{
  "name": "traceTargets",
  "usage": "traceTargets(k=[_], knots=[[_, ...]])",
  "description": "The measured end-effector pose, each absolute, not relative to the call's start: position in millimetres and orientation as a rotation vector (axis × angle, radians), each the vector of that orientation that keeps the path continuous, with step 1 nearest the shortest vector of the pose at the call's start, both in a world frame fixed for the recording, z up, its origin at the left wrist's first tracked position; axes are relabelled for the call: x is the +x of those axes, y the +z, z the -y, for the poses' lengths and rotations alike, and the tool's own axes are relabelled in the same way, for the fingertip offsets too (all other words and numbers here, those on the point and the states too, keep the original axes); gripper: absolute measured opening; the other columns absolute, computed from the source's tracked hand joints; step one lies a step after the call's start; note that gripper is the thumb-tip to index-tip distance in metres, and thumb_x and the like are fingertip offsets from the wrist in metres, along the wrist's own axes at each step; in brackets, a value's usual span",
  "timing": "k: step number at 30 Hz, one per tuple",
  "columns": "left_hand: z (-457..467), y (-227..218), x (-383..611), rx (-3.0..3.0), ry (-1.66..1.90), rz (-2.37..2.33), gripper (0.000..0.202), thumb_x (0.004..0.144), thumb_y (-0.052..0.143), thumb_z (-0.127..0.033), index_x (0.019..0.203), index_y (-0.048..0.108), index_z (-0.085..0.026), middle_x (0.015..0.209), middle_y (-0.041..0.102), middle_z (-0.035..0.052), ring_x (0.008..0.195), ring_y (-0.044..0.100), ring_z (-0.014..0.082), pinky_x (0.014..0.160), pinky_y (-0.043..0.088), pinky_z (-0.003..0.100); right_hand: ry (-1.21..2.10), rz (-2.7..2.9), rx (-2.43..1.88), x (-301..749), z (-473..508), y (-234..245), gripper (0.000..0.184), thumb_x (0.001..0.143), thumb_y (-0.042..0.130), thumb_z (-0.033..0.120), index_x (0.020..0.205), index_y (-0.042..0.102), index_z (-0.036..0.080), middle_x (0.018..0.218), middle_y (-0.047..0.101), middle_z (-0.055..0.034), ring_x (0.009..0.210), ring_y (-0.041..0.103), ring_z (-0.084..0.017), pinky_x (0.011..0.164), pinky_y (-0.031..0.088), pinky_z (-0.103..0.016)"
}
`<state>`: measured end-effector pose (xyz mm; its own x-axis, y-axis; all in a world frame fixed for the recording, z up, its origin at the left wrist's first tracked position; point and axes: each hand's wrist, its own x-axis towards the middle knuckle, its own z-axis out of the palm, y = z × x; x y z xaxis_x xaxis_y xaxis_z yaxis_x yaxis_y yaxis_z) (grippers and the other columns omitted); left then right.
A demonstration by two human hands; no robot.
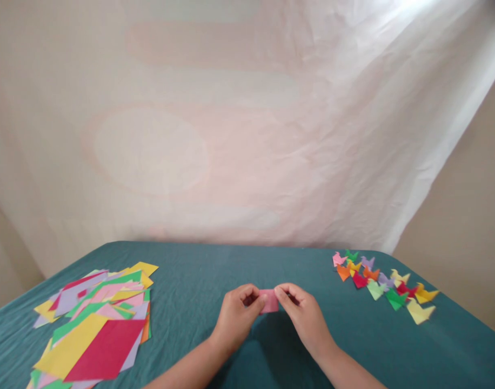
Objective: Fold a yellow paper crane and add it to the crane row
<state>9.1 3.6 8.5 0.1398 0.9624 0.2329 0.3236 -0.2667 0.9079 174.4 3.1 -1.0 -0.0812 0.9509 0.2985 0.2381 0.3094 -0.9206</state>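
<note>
A small folded pink paper (pixel 268 301) is held just above the teal tablecloth (pixel 191 292) at the centre. My left hand (pixel 236 316) pinches its left edge with thumb and fingers curled. My right hand (pixel 302 316) pinches its right edge the same way. Both forearms reach in from the bottom of the view.
A spread pile of coloured square paper sheets (pixel 97 324) lies at the left, with red and yellow on top. Several small folded paper figures (pixel 383 283) in mixed colours lie at the right. A pale creased sheet (pixel 247 119) hangs behind the table.
</note>
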Motion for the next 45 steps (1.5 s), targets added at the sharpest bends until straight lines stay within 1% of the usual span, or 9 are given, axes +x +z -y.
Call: traceTargets(k=[4, 7, 12, 17, 24, 32, 35, 41, 45], knots=[[-4, 9, 10, 1.597, 1.209, -1.225, 0.024, 0.081, 0.056, -0.033, 0.063, 0.056, -0.017, 0.057, 0.057, -0.0017, 0.057, 0.053, 0.0128, 0.056, 0.039, 0.021, 1.051, 1.521, -1.062, 171, -7, -8, 0.03, 0.084, 0.056, 0.046, 0.081, 0.067, 0.018, 0.077, 0.068, -0.0032, 0.074, 0.06, -0.019, 0.068, 0.043, -0.026], [-4, 8, 11, 1.531, 1.22, -1.178, 0.024, 0.081, 0.057, -0.034, 0.064, 0.055, -0.017, 0.057, 0.058, -0.0014, 0.056, 0.054, 0.0131, 0.058, 0.041, 0.021, 1.142, 1.482, -1.01, 170, -8, -11, 0.032, 0.085, 0.055, 0.047, 0.087, 0.067, 0.017, 0.08, 0.069, -0.0032, 0.072, 0.06, -0.018, 0.065, 0.042, -0.025], [-6, 7, 11, 1.533, 1.134, -1.165, 0.022, 0.081, 0.057, -0.036, 0.074, 0.06, -0.015, 0.061, 0.062, 0.0004, 0.057, 0.057, 0.0143, 0.057, 0.042, 0.022, 0.938, 1.614, -1.112, 171, -6, -10, 0.032, 0.086, 0.053, 0.042, 0.068, 0.062, 0.017, 0.064, 0.06, 0.0011, 0.064, 0.054, -0.015, 0.062, 0.039, -0.023], [-8, 9, 10, 1.6, 1.117, -1.292, 0.028, 0.082, 0.055, -0.036, 0.064, 0.06, -0.016, 0.055, 0.06, 0.0002, 0.055, 0.054, 0.0137, 0.056, 0.039, 0.022, 0.864, 1.669, -1.131, 170, -5, -11, 0.028, 0.088, 0.052, 0.04, 0.075, 0.064, 0.017, 0.071, 0.062, 0.0004, 0.066, 0.054, -0.015, 0.062, 0.038, -0.022], [-9, 9, 8, 1.606, 1.105, -1.192, 0.02, 0.081, 0.056, -0.032, 0.073, 0.062, -0.015, 0.061, 0.062, -0.0001, 0.059, 0.056, 0.0134, 0.057, 0.04, 0.021, 0.899, 1.717, -1.17, 170, -6, -14, 0.034, 0.086, 0.054, 0.045, 0.073, 0.066, 0.016, 0.066, 0.061, 0.0001, 0.062, 0.051, -0.013, 0.057, 0.036, -0.022], [-9, 8, 9, 1.616, 1.101, -1.302, 0.025, 0.08, 0.057, -0.031, 0.06, 0.06, -0.016, 0.058, 0.063, 0.0007, 0.057, 0.056, 0.0135, 0.056, 0.039, 0.021, 1.022, 1.68, -1.106, 167, -4, -13, 0.039, 0.085, 0.053, 0.05, 0.076, 0.069, 0.017, 0.07, 0.065, -0.0017, 0.064, 0.055, -0.015, 0.06, 0.038, -0.023], [-7, 9, 10, 1.598, 1.125, -1.312, 0.027, 0.08, 0.057, -0.033, 0.059, 0.059, -0.016, 0.058, 0.064, 0.0008, 0.056, 0.055, 0.0134, 0.056, 0.039, 0.021, 1.068, 1.649, -1.12, 167, -6, -15, 0.038, 0.084, 0.055, 0.051, 0.075, 0.067, 0.016, 0.069, 0.064, -0.0015, 0.063, 0.054, -0.015, 0.059, 0.038, -0.023], [-9, 6, 10, 1.578, 1.131, -1.297, 0.028, 0.081, 0.056, -0.036, 0.062, 0.061, -0.016, 0.059, 0.065, 0.0014, 0.056, 0.056, 0.0138, 0.056, 0.04, 0.022, 0.912, 1.624, -1.125, 163, -2, -14, 0.032, 0.09, 0.047, 0.042, 0.075, 0.059, 0.017, 0.071, 0.061, -0.0006, 0.066, 0.053, -0.015, 0.062, 0.038, -0.023], [-14, -2, 7, 1.523, 1.174, -1.254, 0.028, 0.08, 0.057, -0.037, 0.063, 0.06, -0.016, 0.06, 0.065, 0.0013, 0.057, 0.056, 0.0137, 0.057, 0.042, 0.022, 0.995, 1.637, -1.147, 161, -1, -15, 0.03, 0.089, 0.049, 0.04, 0.072, 0.056, 0.017, 0.066, 0.057, 0.0014, 0.063, 0.051, -0.014, 0.058, 0.036, -0.023]])
